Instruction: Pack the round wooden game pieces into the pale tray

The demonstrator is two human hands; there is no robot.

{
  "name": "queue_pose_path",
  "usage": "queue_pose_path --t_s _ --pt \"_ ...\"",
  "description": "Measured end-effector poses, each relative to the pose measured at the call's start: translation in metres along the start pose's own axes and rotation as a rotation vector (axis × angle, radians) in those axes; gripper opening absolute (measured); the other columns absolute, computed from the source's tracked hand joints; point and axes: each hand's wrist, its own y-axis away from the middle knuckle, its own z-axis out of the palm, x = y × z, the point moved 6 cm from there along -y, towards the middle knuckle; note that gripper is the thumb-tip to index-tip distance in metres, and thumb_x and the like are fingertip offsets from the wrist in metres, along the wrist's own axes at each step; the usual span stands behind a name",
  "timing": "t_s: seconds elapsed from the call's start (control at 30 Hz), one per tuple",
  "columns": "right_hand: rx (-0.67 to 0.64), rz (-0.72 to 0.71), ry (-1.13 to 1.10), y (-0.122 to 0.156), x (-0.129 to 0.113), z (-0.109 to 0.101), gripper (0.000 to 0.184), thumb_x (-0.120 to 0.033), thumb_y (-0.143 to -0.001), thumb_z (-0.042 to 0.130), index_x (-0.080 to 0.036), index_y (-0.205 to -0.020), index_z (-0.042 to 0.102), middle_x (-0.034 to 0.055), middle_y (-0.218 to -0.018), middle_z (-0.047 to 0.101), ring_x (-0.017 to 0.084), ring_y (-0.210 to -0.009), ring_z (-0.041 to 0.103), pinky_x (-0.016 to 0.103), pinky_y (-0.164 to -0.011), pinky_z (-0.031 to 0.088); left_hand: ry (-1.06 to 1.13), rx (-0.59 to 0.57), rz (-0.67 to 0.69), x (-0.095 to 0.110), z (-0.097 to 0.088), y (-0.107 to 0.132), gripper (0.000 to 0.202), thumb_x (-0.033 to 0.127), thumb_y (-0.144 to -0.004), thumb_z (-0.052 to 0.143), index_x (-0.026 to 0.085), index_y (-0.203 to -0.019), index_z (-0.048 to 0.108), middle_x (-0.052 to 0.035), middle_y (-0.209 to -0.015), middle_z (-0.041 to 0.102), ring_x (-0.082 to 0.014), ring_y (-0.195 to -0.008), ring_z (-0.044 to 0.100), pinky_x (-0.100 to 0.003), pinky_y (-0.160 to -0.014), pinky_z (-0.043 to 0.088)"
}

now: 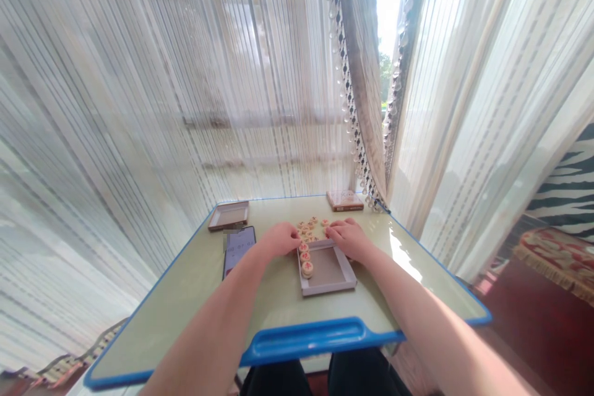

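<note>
Sheer striped curtains [139, 74] fill the upper frame behind a blue-edged table [185, 297], where, below centre, left hand [281, 239] and right hand [347, 237] bend their fingers at loose xiangqi pieces [310, 225] beyond a box tray [331, 269] holding others along its left wall, any pinch too small to tell.

Blue-edged table [180, 315] beneath phone [241, 247], boxes [330, 267], round pieces [314, 220].

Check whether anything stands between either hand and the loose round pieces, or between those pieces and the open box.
Nothing visible separates the left hand or right hand from the loose pieces; both are beside them. Toward the open box only its far wall intervenes; inside, a row of pieces lines the left side.
</note>
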Motion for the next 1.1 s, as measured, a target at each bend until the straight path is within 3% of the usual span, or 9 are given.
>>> queue_pose_path --t_s 0.23,0.37,0.5,0.7,0.93,1.1 --pt "0.133 0.108 0.033 0.001 0.011 -0.012 0.028 -0.018 -0.083 0.042 -0.021 -0.088 0.069 0.0032 -0.094 0.066 0.018 -0.091 0.050 0.028 -0.083 0.035 -0.002 0.001 -0.019 -0.003 -0.001 -0.001 0.016 0.024 -0.065 0.048 0.016 -0.059 0.060 0.0001 -0.051 0.056 -0.0105 -0.050 0.050 -0.021 -0.049 0.033" --pt "0.223 0.300 0.080 0.005 0.033 -0.023 0.035 -0.006 -0.074 0.044 -0.019 -0.096 0.067 0.0063 -0.099 0.065 0.021 -0.097 0.051 0.029 -0.083 0.035 -0.029 -0.004 -0.026 -0.003 -0.002 -0.001 0.017 0.024 -0.065 0.047 0.016 -0.059 0.060 -0.0004 -0.051 0.057 -0.0116 -0.050 0.050 -0.023 -0.049 0.033" --pt "0.184 0.442 0.089 0.009 0.047 -0.024 0.035 -0.007 -0.071 0.045 -0.019 -0.094 0.069 0.0077 -0.102 0.065 0.023 -0.097 0.053 0.031 -0.081 0.037 -0.010 -0.003 -0.011 -0.002 -0.002 -0.001 0.018 0.024 -0.065 0.047 0.016 -0.061 0.062 -0.0001 -0.052 0.058 -0.0114 -0.051 0.051 -0.022 -0.049 0.034" --pt "0.295 0.581 -0.059 0.017 0.053 -0.038 0.044 -0.003 -0.070 0.038 -0.019 -0.099 0.066 0.0065 -0.107 0.063 0.021 -0.100 0.055 0.029 -0.082 0.039 0.029 -0.039 0.054 0.005 0.000 0.001 0.018 0.022 -0.064 0.046 0.017 -0.065 0.063 -0.0001 -0.056 0.060 -0.0121 -0.054 0.054 -0.021 -0.051 0.037" --pt "0.238 0.591 -0.092 0.017 0.055 -0.032 0.042 -0.003 -0.070 0.039 -0.019 -0.096 0.067 0.0071 -0.107 0.064 0.021 -0.098 0.057 0.029 -0.080 0.040 0.099 -0.082 0.067 0.007 0.003 0.002 0.016 0.023 -0.064 0.048 0.017 -0.065 0.063 0.0009 -0.056 0.060 -0.0115 -0.053 0.056 -0.020 -0.051 0.040" --pt "0.214 0.657 -0.169 0.017 0.063 -0.030 0.034 -0.012 -0.072 0.042 -0.019 -0.093 0.067 0.0067 -0.098 0.067 0.021 -0.091 0.060 0.028 -0.073 0.041 0.155 -0.095 0.029 0.001 -0.004 0.002 0.020 0.026 -0.067 0.048 0.017 -0.072 0.066 0.0000 -0.066 0.066 -0.0106 -0.050 0.055 -0.021 -0.052 0.042"
